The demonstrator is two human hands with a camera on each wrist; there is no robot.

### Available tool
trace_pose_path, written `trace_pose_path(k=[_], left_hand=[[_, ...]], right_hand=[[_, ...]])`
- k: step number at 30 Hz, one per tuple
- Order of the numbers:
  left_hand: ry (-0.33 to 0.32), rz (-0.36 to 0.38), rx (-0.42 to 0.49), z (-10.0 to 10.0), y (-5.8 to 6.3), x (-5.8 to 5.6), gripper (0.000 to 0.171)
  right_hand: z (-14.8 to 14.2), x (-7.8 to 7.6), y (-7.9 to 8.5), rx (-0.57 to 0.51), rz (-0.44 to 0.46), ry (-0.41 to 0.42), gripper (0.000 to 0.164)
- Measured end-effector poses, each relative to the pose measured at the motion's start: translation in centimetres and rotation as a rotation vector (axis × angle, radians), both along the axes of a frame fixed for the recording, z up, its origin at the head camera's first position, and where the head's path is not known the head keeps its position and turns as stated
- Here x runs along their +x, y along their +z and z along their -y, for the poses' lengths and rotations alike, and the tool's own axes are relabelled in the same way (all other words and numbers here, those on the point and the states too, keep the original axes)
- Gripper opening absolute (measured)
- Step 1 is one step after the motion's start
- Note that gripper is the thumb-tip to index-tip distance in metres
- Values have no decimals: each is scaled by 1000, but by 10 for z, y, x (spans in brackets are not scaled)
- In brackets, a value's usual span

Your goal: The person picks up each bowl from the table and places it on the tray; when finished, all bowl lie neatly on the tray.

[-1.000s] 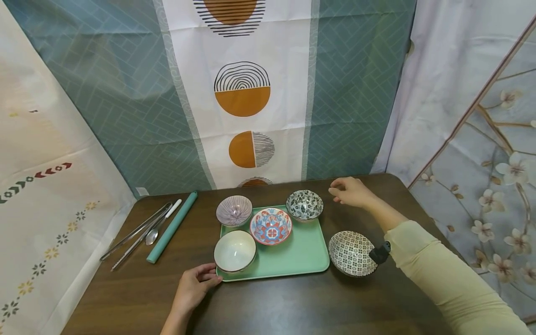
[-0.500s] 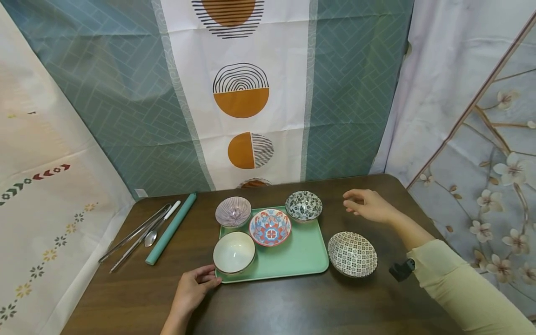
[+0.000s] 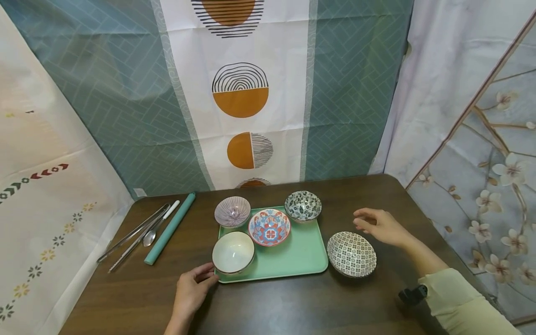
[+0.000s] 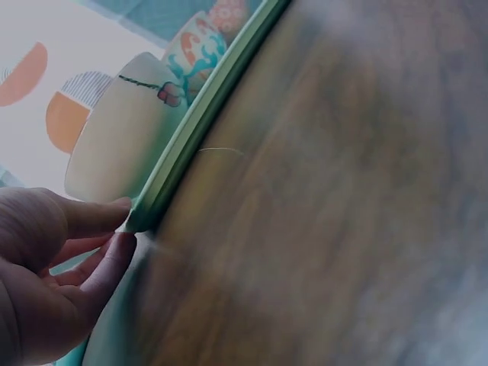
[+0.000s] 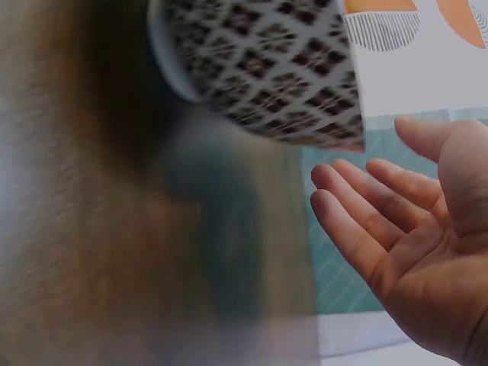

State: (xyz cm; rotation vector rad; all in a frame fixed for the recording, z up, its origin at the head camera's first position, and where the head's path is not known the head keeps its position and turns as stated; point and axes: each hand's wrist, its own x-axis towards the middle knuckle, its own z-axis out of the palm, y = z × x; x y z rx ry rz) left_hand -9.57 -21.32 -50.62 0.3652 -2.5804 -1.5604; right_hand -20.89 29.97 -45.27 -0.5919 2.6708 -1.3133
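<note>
My left hand pinches the front left corner of a light green tray between thumb and fingers; the left wrist view shows the grip on the tray's rim. Beside those fingers stands a cream bowl on the tray. A red and blue bowl sits behind it, a purple striped bowl at the back left corner and a black floral bowl at the back right. My right hand hovers, holding nothing, just behind and right of a brown-patterned bowl on the table.
Left of the tray lie metal tongs, a spoon, a thin white-handled utensil and a long teal stick-like item on the dark wooden table. Patterned curtains hang behind and at the sides.
My right hand has moved away from the black floral bowl, rightward and toward the front, holding nothing. The left hand keeps its grip on the tray corner, and the bowls stay in place.
</note>
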Motion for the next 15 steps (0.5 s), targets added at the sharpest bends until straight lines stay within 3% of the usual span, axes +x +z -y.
trace_pose_path(k=[15], left_hand=[[18,-12,-7,-3,-4,-1,27]], right_hand=[[-10,23,-31,97,-36,-50,41]])
